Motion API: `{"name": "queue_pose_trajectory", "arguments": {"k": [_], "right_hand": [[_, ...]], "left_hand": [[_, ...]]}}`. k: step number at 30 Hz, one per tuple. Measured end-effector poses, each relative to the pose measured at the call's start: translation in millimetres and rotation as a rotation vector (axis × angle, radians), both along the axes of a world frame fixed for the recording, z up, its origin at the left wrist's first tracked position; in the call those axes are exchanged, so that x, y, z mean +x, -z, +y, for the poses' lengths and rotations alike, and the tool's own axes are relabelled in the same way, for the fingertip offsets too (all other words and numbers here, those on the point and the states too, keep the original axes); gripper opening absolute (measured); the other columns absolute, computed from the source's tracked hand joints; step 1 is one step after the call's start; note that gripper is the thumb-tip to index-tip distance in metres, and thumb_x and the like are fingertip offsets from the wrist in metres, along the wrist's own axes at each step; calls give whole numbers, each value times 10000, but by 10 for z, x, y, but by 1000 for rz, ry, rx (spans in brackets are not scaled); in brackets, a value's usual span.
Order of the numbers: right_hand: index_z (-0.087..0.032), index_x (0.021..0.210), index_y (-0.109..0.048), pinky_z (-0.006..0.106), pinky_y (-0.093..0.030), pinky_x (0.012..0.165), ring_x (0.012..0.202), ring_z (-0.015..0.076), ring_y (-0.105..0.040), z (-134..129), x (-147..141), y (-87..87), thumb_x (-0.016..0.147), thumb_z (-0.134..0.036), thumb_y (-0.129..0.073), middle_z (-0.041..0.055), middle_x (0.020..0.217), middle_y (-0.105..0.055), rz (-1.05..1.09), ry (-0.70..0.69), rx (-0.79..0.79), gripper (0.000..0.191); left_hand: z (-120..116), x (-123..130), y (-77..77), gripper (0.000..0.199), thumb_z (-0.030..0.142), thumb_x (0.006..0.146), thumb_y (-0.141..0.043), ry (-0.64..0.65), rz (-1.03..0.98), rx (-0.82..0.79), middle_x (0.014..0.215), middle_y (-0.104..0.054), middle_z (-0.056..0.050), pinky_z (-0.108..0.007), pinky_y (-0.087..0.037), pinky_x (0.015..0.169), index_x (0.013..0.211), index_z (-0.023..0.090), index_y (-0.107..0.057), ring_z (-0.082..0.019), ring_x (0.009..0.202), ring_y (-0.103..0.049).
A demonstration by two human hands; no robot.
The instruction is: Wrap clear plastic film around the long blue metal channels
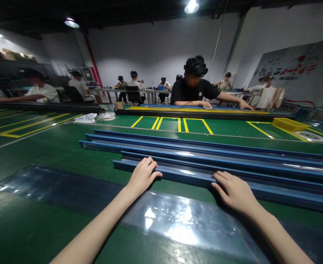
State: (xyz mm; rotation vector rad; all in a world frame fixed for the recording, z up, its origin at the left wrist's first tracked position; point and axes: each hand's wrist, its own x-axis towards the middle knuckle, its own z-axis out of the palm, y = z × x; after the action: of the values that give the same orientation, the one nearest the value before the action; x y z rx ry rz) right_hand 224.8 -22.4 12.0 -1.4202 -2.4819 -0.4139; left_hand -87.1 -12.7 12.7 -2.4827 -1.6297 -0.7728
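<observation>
Right here on the green tabletop (26,227), the nearest blue channel (186,177) lies just beyond a clear plastic sheet (210,216), and my left hand (142,174) has its near wall between half-curled fingers and thumb, while my right hand (235,190) holds the same wall farther along, how tightly I can't tell. It looks long, stiff and fairly light, probably smooth enough to slip from a loose pinch, so I'd take that upper edge with hands spread well apart.
</observation>
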Motion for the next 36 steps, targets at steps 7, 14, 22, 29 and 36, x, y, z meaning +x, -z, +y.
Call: {"name": "queue_pose_trajectory", "arguments": {"k": [7,14,22,29,36], "right_hand": [[-195,856,-590,282,-408,654,791,184,-563,0,12,3,867,-332,-324,67,909,-627,-5,-2,-10,299],[-196,873,-594,287,-418,670,803,188,-568,9,11,9,865,-341,-324,68,925,-629,1,3,-25,307],[-186,892,-597,317,-443,705,837,211,-575,13,29,-15,858,-364,-332,88,941,-625,44,8,-103,321],[-196,949,-543,296,-441,735,858,185,-562,6,-126,-115,854,-365,-368,79,949,-598,213,-67,-238,262],[-204,909,-542,282,-422,696,810,175,-543,87,-530,-208,837,-354,-418,64,898,-578,210,-163,-291,207]], "left_hand": [[20,-2,-60,195,366,760,-575,-47,35,-47,809,-503,-20,-287,-404,716,724,178,-536,-177,812,-466],[-2,-56,-71,196,366,783,-546,3,83,-55,820,-526,-21,-293,-404,735,771,170,-542,-176,815,-469],[-57,-340,-83,124,289,819,-509,12,165,5,862,-539,-25,-299,-397,735,864,177,-542,-177,827,-482],[-23,-368,-69,153,336,806,-524,-24,161,41,847,-517,-21,-281,-401,711,812,183,-531,-167,810,-493],[-18,-368,-67,151,339,795,-539,-64,138,13,858,-510,-16,-279,-401,705,822,195,-501,-172,828,-492]]}}
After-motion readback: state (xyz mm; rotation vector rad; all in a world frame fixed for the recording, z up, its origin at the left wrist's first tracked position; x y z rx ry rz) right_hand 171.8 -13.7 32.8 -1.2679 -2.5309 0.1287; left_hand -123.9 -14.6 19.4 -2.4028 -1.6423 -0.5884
